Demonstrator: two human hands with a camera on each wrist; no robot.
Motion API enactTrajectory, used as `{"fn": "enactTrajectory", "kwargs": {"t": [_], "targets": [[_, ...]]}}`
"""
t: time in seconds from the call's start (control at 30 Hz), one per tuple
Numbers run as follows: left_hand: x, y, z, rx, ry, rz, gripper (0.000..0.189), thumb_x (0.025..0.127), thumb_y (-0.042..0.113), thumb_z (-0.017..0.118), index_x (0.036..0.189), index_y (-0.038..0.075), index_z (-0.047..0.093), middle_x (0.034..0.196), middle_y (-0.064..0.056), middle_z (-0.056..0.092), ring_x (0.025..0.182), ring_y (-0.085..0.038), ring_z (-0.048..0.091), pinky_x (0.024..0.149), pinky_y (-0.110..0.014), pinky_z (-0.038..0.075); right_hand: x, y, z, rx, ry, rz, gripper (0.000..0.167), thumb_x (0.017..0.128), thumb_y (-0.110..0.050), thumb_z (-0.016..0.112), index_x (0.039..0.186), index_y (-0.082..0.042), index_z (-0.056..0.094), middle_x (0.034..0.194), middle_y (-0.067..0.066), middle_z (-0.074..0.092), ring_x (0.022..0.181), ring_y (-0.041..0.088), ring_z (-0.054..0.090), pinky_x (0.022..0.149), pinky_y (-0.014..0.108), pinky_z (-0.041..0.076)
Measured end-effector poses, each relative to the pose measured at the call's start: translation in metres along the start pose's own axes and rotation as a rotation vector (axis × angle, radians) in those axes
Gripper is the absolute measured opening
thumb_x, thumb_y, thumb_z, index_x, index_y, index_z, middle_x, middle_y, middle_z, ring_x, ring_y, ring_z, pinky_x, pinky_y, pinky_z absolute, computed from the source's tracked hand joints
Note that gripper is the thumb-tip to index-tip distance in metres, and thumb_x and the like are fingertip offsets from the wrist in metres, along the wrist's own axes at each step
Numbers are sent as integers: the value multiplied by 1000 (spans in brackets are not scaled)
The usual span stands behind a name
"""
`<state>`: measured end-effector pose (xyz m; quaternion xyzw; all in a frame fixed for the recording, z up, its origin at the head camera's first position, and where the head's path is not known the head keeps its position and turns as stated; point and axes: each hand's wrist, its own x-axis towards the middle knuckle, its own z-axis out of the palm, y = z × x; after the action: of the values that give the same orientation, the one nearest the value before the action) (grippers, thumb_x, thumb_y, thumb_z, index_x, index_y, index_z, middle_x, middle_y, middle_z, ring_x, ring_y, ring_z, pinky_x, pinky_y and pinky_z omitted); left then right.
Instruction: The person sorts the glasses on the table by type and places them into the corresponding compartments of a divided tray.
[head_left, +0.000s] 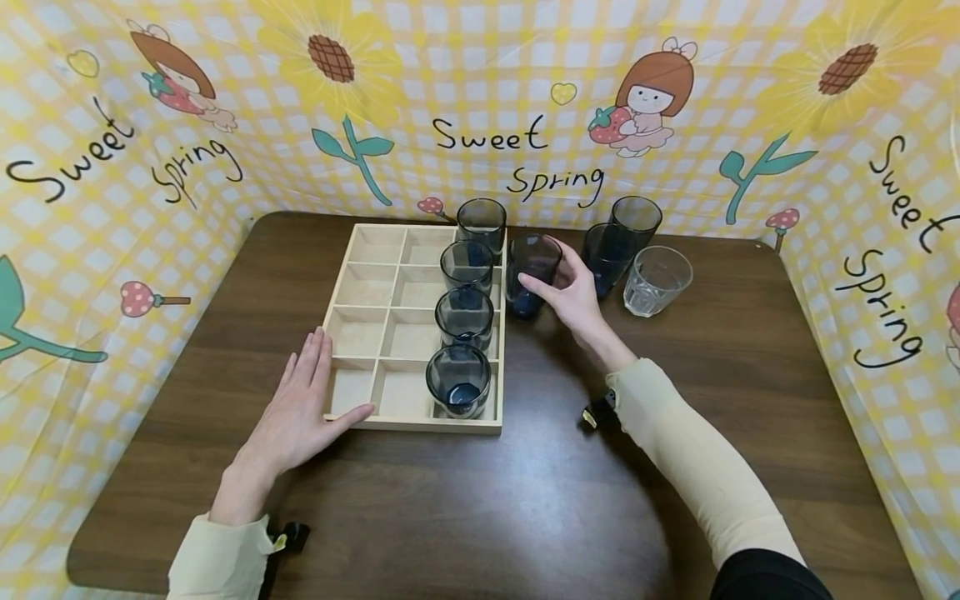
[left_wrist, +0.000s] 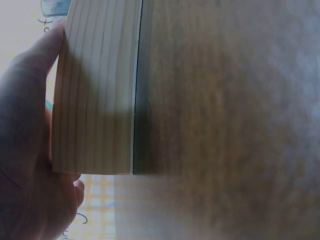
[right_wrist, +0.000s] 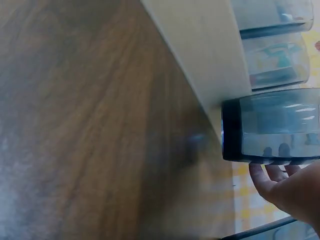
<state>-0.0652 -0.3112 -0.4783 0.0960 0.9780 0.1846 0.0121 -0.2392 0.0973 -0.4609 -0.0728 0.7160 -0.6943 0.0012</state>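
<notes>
My right hand (head_left: 577, 300) holds a dark tinted drinking glass (head_left: 531, 257) beside the right wall of a pale wooden divided box (head_left: 420, 426). Its thumb lies on the near side of the glass, the fingers round the far right. In the right wrist view the glass (right_wrist: 275, 122) is close against the box's wall, its dark base raised above the table. My left hand (head_left: 300, 417) rests at the box's front left corner, fingers straight along the left side, thumb over the front rim. Several matching glasses (head_left: 463, 317) stand in the box's right-hand column; the other two columns hold nothing.
Right of my right hand stand two more dark glasses (head_left: 636, 221), one partly behind the other, and a clear faceted glass (head_left: 657, 282). All sit on a brown wooden table (head_left: 540, 517). A yellow checked cloth (head_left: 480, 50) hangs along the back and both sides.
</notes>
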Motion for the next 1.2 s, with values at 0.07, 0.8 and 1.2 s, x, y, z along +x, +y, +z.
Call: {"fn": "enactTrajectory", "kwargs": {"t": [0.07,0.8,1.2], "targets": [[0,0,0,-1,-1,-1,125,98,66,72,175,0,0,186,-22,-2,173,-45,7,144,-55,3,0,-5,0,4,5,-14,70,98,-5,81,162,-14,53,145,25,70,110,2,71,97,17,57],[2,1,-1,0,2,-5,125,98,66,73,175,-2,2,185,-26,2,173,-45,7,143,-56,4,24,-78,9,31,-66,-105,63,102,-14,77,161,-20,56,126,-1,74,110,10,75,107,31,60],[2,0,0,-2,0,-1,125,98,66,73,175,-1,1,185,-25,2,173,-45,6,144,-55,2,46,-106,38,127,-98,-40,59,103,-19,75,159,-22,57,126,4,75,121,18,72,105,34,58]]}}
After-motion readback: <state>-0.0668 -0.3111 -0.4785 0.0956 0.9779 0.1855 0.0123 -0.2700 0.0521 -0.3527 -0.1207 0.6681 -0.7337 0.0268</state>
